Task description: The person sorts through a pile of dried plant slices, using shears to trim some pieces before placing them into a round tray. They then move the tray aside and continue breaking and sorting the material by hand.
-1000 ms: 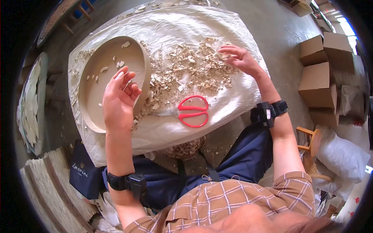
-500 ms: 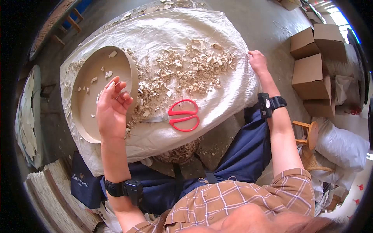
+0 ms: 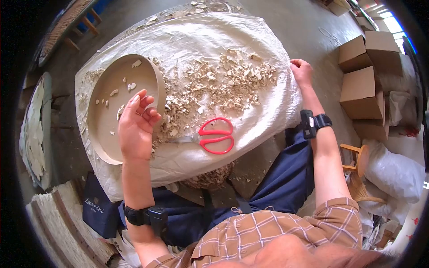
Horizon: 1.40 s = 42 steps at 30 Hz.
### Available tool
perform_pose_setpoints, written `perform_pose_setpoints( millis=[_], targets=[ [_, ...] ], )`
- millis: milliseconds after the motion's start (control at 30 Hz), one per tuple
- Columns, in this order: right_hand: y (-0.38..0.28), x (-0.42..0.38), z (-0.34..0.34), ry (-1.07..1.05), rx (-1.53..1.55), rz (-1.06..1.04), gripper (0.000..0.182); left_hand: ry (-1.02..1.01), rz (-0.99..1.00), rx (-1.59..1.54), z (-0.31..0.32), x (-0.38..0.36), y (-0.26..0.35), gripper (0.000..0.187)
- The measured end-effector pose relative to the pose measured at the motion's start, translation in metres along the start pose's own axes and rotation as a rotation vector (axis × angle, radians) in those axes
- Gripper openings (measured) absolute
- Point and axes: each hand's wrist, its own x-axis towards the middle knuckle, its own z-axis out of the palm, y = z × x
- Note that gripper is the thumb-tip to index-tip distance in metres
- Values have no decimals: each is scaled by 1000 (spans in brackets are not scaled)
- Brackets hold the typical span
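Note:
Above the right rim of a round, shallow tan tray (image 3: 100, 129), my left hand (image 3: 137, 129) is turned palm up, fingers curled and the thumb close to the index finger. A pale sliver shows by its fingertips, but I cannot tell what it is. My right hand (image 3: 303, 73) is closed on the right edge of a white cloth (image 3: 178, 172) covering the table. Red-handled scissors (image 3: 216, 136) lie on the cloth between my hands, blades toward the tray. Dry, pale flakes (image 3: 228, 85) are heaped across the middle, and a few lie inside the tray.
Open cardboard boxes (image 3: 359, 89) are stacked at the right, above a wooden stool (image 3: 361, 161) and a stuffed white sack (image 3: 393, 172). A dark bag (image 3: 99, 207) stands at the lower left. Flat pale pieces cover a round tray (image 3: 38, 134) at far left.
The whole view has shifted a little, so the table appears slightly further right. My left hand has drifted slightly right over the tray; my right hand stays at the cloth's edge.

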Motion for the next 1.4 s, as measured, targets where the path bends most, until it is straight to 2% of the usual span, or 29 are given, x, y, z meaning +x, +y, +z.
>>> perform_pose_setpoints(
  millis=[33, 67, 133, 167, 200, 267, 333, 367, 433, 500, 567, 600, 667, 700, 767, 867, 967, 1000, 1067, 1100, 1167, 1200, 1267, 1333, 1400],
  targets=[
    [-8, 1, -4, -31, 191, -13, 20, 2, 8, 0, 0, 0, 1, 25],
    [-17, 2, -5, -31, 196, -21, 20, -3, 6, 3, 0, 0, 1, 25],
    [-41, -4, -4, -288, 429, -172, 28, -8, 11, 8, 1, -1, 1, 25],
    [-53, -11, -7, -363, 336, -186, 36, -11, 8, 8, 2, -1, 1, 25],
    [-66, -21, -8, -360, 346, -189, 36, -14, 4, 12, 2, -1, 1, 25],
    [-88, -40, -6, -496, -62, -400, 42, -3, 2, 24, 3, -1, 0, 24],
    [-101, -58, 1, -564, -86, -338, 48, 11, 2, 33, 4, -1, 0, 24],
    [-96, -61, 11, -585, -121, -380, 51, 7, 0, 32, 4, -2, 0, 24],
    [-91, -68, 30, -515, -64, -478, 39, 3, 3, 33, 3, 0, -1, 23],
    [-93, -67, 47, -449, -19, -525, 36, 3, 5, 27, 4, -1, -1, 23],
    [-101, -64, 61, -354, 633, -263, 35, 9, -8, 27, 4, -1, -2, 24],
    [-108, -64, 60, -353, 641, -270, 35, 10, 2, 31, 3, -1, -2, 24],
    [-127, -69, 47, -446, 423, -446, 38, 4, 1, 25, 1, -1, -2, 23],
    [-134, -78, 43, -571, 363, -522, 41, 6, 2, 17, 1, -1, -2, 22],
    [-144, -100, 50, -475, 155, -953, 43, -3, 13, 13, 1, 0, 0, 22],
    [-157, -134, 58, -474, 47, -1178, 32, -5, 5, 1, 1, -1, 1, 22],
    [-153, -127, 59, -549, 2, -1186, 22, -23, -5, -5, 0, -3, 1, 23],
    [-148, -121, 60, -500, -17, -1195, 18, -17, 0, -3, 1, -4, 1, 23],
    [-137, -98, 57, -139, -280, -1099, 17, -7, 8, 10, 0, -7, 4, 22],
    [-140, -98, 51, -141, -278, -1102, 17, -3, 8, 9, -1, -7, 5, 22],
    [-148, -102, 31, -310, -142, -924, 16, -7, 12, -4, -2, -8, 7, 22],
    [-149, -110, 28, -311, -144, -931, 16, -4, 15, -9, -4, -8, 7, 22],
    [-150, -136, 25, -632, 103, -1004, 15, -3, 18, -18, -5, -8, 7, 22],
    [-145, -160, 32, -698, 34, -1086, 21, -3, 16, -11, -3, -7, 6, 22],
    [-143, -166, 36, -676, -40, -1148, 26, -6, 14, -3, -1, -6, 4, 22]
  ],
)
